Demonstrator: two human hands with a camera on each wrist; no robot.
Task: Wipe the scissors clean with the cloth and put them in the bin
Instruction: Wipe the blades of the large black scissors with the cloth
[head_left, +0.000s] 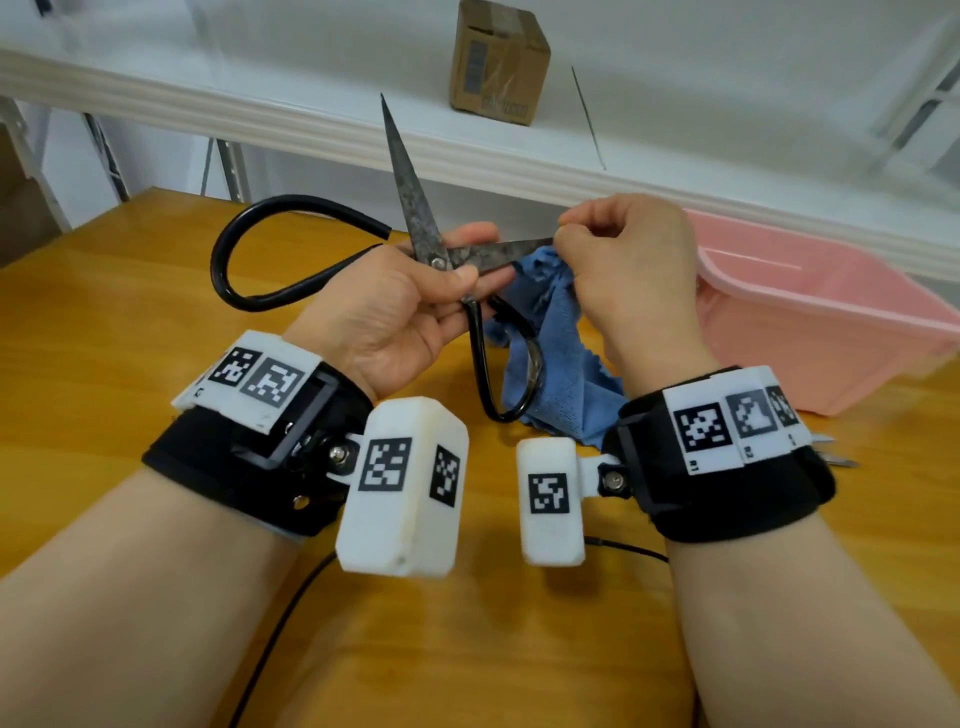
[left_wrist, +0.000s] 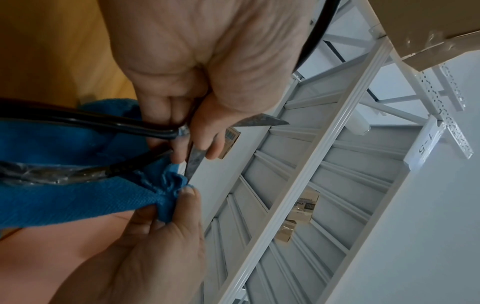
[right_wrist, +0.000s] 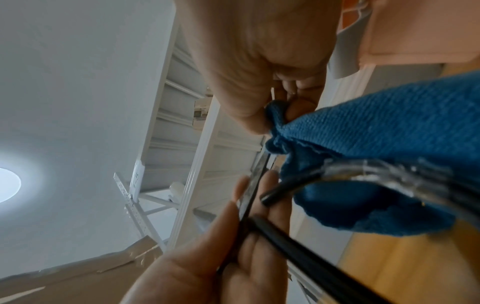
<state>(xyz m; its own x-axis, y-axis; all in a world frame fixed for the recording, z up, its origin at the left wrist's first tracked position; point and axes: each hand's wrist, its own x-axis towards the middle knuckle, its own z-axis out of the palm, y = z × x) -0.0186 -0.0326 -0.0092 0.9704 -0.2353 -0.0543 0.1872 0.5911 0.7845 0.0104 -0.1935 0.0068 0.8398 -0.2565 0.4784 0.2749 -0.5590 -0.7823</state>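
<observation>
Tarnished metal scissors (head_left: 415, 208), woven cloth (head_left: 561, 364), glossy plastic bin (head_left: 831, 322).

The scissors (head_left: 415, 208), tarnished blades spread wide and black loop handles, are being held above the desk, pinched at the pivot. The blue cloth (head_left: 558, 358) is bunching around one blade's tip. The pink bin (head_left: 831, 332) is sitting just right.

Head view: above and behind both forearms, facing forward and down over the surface (head_left: 130, 322); moderate range. Left wrist view: along the left hand (left_wrist: 207, 61), very close, tilted upward toward shelving (left_wrist: 298, 185). Right wrist view: along the right hand (right_wrist: 259, 61), very close, likewise upward. All three views share the scissors (head_left: 415, 208) and cloth (head_left: 561, 364).
</observation>
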